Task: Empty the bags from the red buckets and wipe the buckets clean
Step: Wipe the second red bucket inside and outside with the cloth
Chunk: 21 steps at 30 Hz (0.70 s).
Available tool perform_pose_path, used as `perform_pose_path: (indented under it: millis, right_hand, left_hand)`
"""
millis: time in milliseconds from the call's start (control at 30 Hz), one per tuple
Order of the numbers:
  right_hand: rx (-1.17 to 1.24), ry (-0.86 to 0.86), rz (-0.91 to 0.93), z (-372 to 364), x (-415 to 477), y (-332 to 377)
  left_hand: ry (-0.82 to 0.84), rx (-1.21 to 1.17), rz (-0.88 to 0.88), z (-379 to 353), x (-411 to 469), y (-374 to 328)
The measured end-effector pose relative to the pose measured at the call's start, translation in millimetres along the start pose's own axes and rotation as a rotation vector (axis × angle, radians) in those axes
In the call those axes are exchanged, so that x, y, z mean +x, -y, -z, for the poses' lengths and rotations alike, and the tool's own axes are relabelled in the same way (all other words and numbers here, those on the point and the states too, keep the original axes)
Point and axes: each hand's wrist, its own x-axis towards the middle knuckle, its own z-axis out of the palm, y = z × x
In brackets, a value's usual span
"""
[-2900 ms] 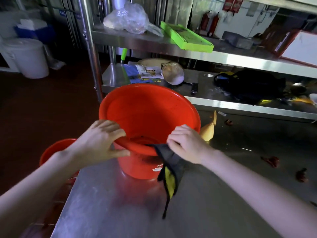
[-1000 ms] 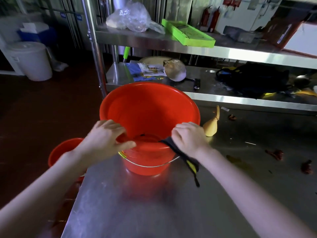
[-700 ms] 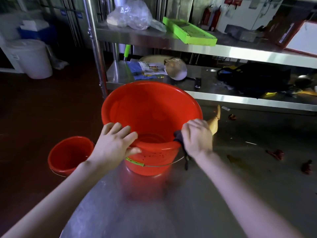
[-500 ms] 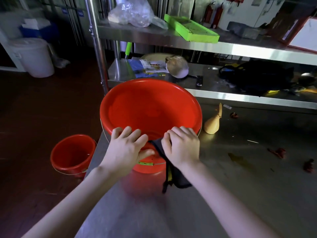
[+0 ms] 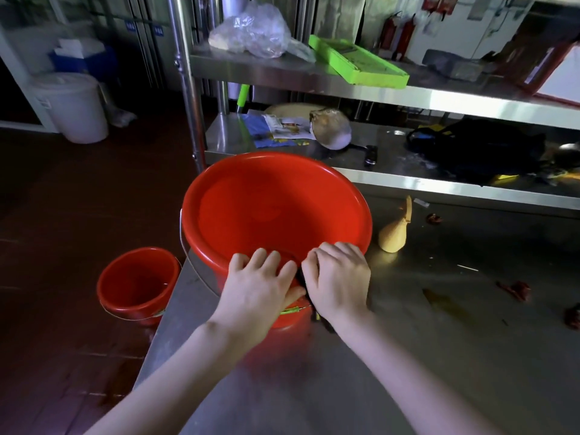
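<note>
Large red bucket: the large red bucket stands upright at the centre of the frame, on the left end of the steel table, with its wire handle hanging down the left side.
Bags: I see no bag in it. The inner wall shows bare red plastic, so I judge the emptying done for this bucket.
Left hand: my left hand clasps the near rim, fingers hooked over into the bucket and thumb on the outer wall, steadying it.
Right hand: my right hand sits just beside the left on the same rim, fingers curled over the edge and clamping a dark cloth against it. Only slivers of the cloth show, between the hands and under the wrist.
Step in hand: wiping the near rim, as I read it. The far rim and the outer wall look unfinished.
Small red bucket: the small red bucket is upright on the dark floor at lower left, well apart from my hands, with no bag in it. I cannot tell whether it has been wiped, so I count it as left to do.
Table: a tan funnel stands just right of the large bucket, and red scraps lie towards the right edge.
Beyond: a steel rack crosses the top of the frame and carries a green tray and a clear plastic bag. A white lidded bucket stands at upper left.
</note>
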Motion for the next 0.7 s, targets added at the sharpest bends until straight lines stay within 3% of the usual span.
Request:
perform_pose_path:
  millis: [67,167,267,333,500,600,700]
  right_hand:
    - [0.045,-0.023,0.096,2,0,-6]
    - [0.104,0.125,0.236,12,17,-43]
    - [0.092,0.324,0.171,22,38,-87]
    - [0.071,0.366,0.108,23,48,-110]
    - [0.135,0.212,-0.031,19,37,-94]
    - [-0.004,0.027,-0.075,13,5,-40]
    - [-0.091,-0.028,-0.048,6,-13,12]
  left_hand:
    - [0.034,-0.105,-0.049,4,-1,2]
    - [0.088,-0.162,-0.116,10,3,44]
    - [0.128,-0.119,-0.081,13,1,103]
    - [0.158,-0.074,-0.144,5,-4,116]
    - [0.049,-0.034,-0.198,-9,-3,105]
    - [-0.045,0.022,-0.276,-9,8,80]
    - [-0.091,0.009,-0.291,-13,10,53]
